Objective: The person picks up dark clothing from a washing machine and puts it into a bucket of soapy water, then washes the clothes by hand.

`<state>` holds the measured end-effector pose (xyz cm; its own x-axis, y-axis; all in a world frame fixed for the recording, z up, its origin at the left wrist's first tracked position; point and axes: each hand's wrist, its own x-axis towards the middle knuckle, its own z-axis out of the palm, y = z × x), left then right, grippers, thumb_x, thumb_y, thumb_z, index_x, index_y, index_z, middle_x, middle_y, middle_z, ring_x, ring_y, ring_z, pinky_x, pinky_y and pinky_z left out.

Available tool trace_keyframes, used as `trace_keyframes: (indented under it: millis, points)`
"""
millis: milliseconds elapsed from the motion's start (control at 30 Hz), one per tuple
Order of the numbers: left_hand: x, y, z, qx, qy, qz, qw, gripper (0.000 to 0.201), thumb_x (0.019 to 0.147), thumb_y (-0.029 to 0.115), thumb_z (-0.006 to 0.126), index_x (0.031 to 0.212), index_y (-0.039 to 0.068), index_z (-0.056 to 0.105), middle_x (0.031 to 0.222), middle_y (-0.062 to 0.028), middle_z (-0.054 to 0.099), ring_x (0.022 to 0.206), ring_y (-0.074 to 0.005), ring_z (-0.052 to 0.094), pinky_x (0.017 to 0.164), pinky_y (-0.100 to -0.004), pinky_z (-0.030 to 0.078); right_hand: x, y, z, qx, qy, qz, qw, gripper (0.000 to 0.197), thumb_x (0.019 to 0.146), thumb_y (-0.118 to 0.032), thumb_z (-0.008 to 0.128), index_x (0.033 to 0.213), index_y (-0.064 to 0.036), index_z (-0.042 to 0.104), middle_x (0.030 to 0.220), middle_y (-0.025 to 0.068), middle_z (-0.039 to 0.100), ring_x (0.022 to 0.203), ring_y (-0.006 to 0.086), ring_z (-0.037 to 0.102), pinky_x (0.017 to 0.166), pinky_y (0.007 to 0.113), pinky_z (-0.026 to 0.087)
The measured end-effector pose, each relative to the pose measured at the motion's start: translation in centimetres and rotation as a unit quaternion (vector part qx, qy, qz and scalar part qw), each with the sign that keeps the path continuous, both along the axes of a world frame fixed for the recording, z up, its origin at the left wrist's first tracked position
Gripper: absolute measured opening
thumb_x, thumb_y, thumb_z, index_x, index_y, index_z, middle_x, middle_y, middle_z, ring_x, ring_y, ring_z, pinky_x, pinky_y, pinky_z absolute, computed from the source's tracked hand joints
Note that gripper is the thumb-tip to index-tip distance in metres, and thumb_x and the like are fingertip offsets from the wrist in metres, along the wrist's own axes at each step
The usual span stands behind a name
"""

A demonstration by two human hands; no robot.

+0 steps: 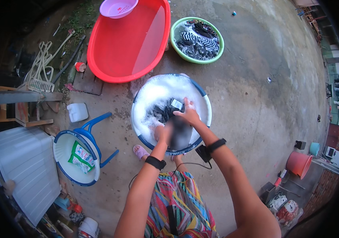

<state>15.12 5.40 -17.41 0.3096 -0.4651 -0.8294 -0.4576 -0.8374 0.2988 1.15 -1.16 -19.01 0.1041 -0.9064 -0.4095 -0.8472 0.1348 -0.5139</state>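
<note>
A round basin with a white and blue rim stands before me, full of white suds. Dark wet cloth with a pale label-like patch lies among the foam. My right hand is over the cloth's right side, thumb and fingers apart. My left hand is lower in the basin, at the cloth's near left side; its fingers are partly smeared and hidden. A dark blurred patch between my hands cannot be made out.
Beyond stand a large red tub of water, a pink basin, and a green basin of soaking clothes. At left are a white jug, a blue-legged stand, and a basin holding a green-white packet.
</note>
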Motion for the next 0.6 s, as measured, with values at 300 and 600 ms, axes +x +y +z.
trace_keyframes:
  millis: [300,600]
  points:
    - [-1.8,-2.7,-4.1,0.02,-0.192,-0.04,0.98,0.039,0.077,0.046,0.061,0.084,0.009,0.069,0.091,-0.0148,0.065,0.086,-0.0306,0.063,0.069,-0.0405,0.051,2.1,-3.9,-3.0,0.131,0.12,0.129,0.976,0.064,0.071,-0.06,0.056,0.092,-0.0003,0.066,0.091,0.0195,0.065,0.085,0.0335,0.062,0.078,0.041,0.047]
    - [-1.2,-2.1,-7.1,-0.054,-0.218,-0.088,0.971,0.044,0.078,0.045,0.058,0.086,0.004,0.068,0.099,-0.0162,0.064,0.09,-0.0327,0.061,0.076,-0.0401,0.049,0.8,-3.4,-6.3,0.114,0.089,0.064,0.987,0.058,0.072,-0.053,0.06,0.097,-0.0007,0.065,0.101,0.0185,0.063,0.096,0.033,0.06,0.084,0.04,0.046]
